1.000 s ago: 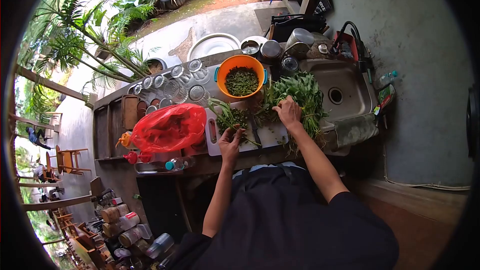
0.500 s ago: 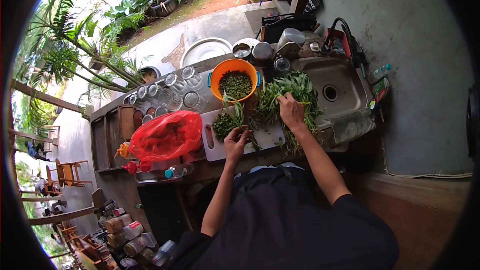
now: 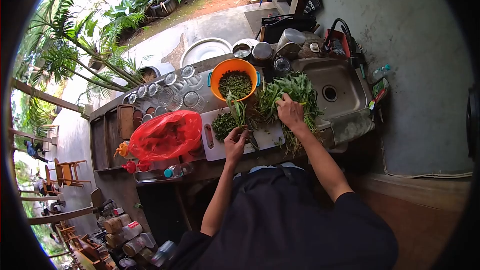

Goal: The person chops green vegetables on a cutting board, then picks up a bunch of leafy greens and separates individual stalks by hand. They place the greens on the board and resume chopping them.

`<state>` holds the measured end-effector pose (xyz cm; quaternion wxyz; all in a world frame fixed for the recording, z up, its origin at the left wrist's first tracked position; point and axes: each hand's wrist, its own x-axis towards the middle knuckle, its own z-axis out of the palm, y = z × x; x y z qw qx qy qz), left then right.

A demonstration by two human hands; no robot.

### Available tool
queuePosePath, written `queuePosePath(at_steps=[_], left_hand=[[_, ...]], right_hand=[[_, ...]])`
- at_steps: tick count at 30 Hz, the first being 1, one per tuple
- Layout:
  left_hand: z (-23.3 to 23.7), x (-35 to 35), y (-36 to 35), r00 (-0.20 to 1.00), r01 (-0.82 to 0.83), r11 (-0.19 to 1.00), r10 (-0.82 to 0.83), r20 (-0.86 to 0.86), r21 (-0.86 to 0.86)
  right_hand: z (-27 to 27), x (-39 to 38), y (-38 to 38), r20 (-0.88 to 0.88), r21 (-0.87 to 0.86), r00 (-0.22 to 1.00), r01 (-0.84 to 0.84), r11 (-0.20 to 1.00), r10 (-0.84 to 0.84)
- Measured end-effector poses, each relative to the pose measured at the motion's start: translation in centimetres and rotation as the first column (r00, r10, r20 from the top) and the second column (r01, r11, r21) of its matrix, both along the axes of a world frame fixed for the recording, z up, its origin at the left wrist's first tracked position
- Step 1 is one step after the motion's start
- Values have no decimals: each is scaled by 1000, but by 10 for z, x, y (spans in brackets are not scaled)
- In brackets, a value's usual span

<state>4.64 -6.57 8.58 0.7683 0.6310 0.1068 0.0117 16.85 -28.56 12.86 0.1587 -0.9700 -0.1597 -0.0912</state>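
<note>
I see the left hand (image 3: 235,142) clenched on a few thin leafy stems (image 3: 237,111), which stand up from the fist over the white rectangular cutting board (image 3: 220,149). A heap of finely chopped greens (image 3: 223,124) lies on the board just beside the stems. The right hand (image 3: 291,111) rests on a loose bunch of long-stemmed leafy greens (image 3: 296,89) that spreads from the board's right end to the edge of the steel sink (image 3: 345,82). Its fingers curl into the leaves, but I cannot tell whether they grip. A round orange plastic colander (image 3: 218,72) with more chopped greens stands behind the board on the desk. A crumpled, glossy red plastic bag (image 3: 165,135) lies left of the board, touching it.
</note>
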Motion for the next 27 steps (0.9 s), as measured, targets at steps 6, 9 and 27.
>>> queuePosePath(at_steps=[6, 9, 27], left_hand=[[0, 1, 2, 1000, 2, 1000, -2, -16, -2], [-5, -1, 1, 1000, 11, 1000, -11, -3, -8], [56, 19, -21, 986, 83, 983, -106, -130, -166]], right_hand=[[-3, 0, -1, -21, 59, 999, 35, 998, -34], [7, 1, -1, -10, 120, 999, 33, 992, -32], [64, -51, 29, -316, 699, 924, 74, 712, 214]])
